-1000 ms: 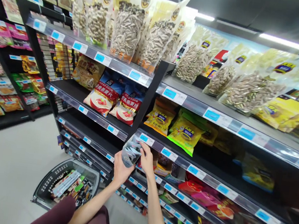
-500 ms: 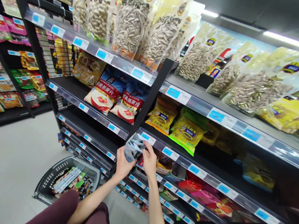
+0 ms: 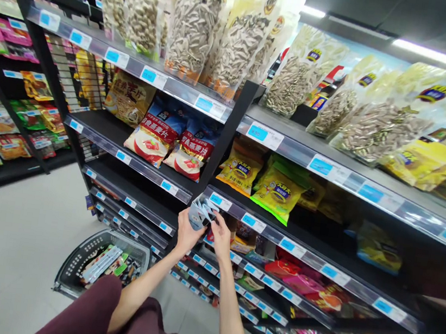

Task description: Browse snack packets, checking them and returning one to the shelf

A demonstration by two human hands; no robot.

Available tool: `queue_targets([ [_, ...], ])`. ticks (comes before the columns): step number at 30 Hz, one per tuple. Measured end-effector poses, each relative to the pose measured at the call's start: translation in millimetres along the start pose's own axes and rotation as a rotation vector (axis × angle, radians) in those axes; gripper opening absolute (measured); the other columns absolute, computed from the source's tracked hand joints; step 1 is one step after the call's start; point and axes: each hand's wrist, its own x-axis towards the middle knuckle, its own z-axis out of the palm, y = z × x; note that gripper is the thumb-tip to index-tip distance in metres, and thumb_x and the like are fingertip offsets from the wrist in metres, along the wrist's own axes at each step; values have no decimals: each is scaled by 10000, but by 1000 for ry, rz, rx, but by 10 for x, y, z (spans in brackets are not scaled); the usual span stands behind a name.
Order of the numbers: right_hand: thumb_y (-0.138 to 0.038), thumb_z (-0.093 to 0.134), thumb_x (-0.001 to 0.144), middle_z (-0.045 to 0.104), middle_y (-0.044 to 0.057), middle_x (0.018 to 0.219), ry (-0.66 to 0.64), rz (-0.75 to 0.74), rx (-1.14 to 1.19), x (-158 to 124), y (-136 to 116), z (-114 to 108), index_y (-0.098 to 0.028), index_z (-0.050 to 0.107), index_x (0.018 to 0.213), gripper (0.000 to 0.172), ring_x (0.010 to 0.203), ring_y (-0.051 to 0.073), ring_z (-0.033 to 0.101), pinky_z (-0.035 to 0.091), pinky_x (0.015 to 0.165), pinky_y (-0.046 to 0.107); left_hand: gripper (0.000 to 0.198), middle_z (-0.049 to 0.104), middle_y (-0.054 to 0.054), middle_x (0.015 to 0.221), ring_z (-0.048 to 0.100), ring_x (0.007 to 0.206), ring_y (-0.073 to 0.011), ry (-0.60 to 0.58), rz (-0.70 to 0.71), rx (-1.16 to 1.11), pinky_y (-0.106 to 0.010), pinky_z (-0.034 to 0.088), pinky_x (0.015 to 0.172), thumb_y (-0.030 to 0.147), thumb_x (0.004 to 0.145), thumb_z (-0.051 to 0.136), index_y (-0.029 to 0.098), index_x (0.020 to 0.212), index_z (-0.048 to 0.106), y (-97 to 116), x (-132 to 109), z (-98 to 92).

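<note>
Both hands are at a small grey-blue carton (image 3: 197,219) in front of the shelf upright, with pale blue packets (image 3: 208,207) standing in its top. My left hand (image 3: 187,234) is wrapped round the carton's lower left side. On the other side, my right hand (image 3: 221,236) has its thumb and fingers closed at the carton's right edge, by the packets; whether it grips the carton or a packet I cannot tell. Just behind them runs a shelf edge with blue and white price tags (image 3: 220,201).
A grey shopping basket (image 3: 71,256) holding long pale packets and other goods stands on the floor at lower left. Yellow snack bags (image 3: 277,193) and red-blue oatmeal bags (image 3: 156,132) lie on the middle shelves. Tall clear bags of seeds (image 3: 193,31) line the top shelf.
The view has shifted slightly, so the shelves sit a little higher and further left. Both hands remain at the carton, and the packets in it look a little differently arranged.
</note>
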Motion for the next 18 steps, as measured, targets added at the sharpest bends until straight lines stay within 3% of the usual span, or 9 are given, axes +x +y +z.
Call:
queue_targets([
  [6,-420,605,833,484,120,1381,60,20,61,-69,-7,-2,-169,531,1293,529,1290,266,431,359,1068,445,777,452,-106,1229,448,1187,-279,-12,-10,-44,-437,399,1015,259,606,794,188,1276,407,-32,37,22],
  [9,-395,627,818,413,130,1433,174,3,95,-235,18,85,-182,436,1354,607,1308,254,407,370,1057,427,845,410,-123,1287,416,1236,-299,-9,-31,-60,-469,367,1049,262,599,798,188,1320,365,-24,-25,-56],
  [13,-436,576,836,482,153,1360,437,142,158,-705,238,324,-178,412,1330,581,1206,246,512,434,984,396,557,423,-123,1306,408,1259,-263,33,-52,-44,-463,340,1076,255,814,607,204,1321,380,-7,-478,-295],
  [15,-469,553,835,502,134,1346,423,295,236,-995,423,481,-192,445,1301,552,1181,241,535,456,958,375,412,447,-116,1303,424,1253,-242,-58,-43,-48,-453,349,1074,239,894,480,226,1301,416,-30,-814,-422],
  [18,-532,547,802,575,96,1276,305,616,434,-1325,644,688,-186,557,1201,528,1168,243,552,492,927,357,367,451,-112,1328,423,1262,-238,-312,-10,-43,-446,358,1072,220,916,416,248,1278,465,-122,-1160,-512],
])
